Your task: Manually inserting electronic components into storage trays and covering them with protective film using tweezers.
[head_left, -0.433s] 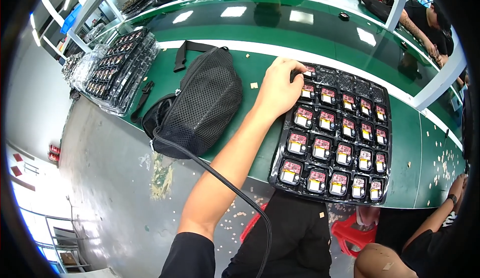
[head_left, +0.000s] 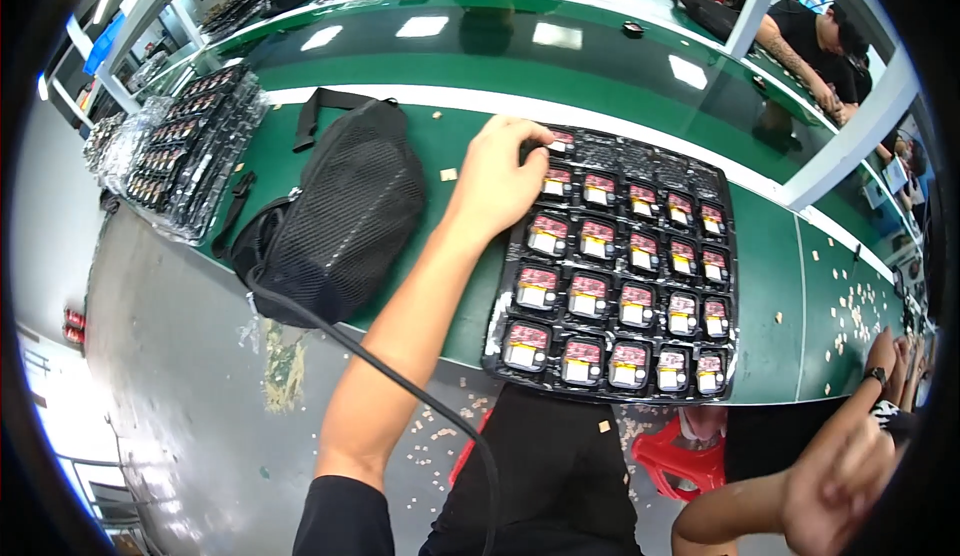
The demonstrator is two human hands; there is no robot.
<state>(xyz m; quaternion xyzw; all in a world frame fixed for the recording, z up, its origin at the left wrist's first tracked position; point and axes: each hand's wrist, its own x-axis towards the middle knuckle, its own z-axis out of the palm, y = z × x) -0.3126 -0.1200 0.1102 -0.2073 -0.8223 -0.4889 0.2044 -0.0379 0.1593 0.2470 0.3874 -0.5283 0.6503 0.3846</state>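
A black moulded tray lies on the green table in front of me, its near edge above my lap. Rows of small black packs with red, white and yellow labels sit in its pockets. In the far row the bare pockets show to the right of the corner pack. My left hand reaches to the tray's far left corner, thumb and forefinger closed around the small black pack there; the fingers partly hide it. At the lower right is my right hand, smeared by motion and away from the tray.
A black mesh bag with a strap lies left of the tray. Farther left stand stacked trays in clear film. A co-worker's wristwatch arm and a red stool are on the right. White posts rise behind the tray.
My view has turned a little, so the tray and bag sit farther left in the picture. My left hand stays at the same corner. My right hand has come into view at the lower right.
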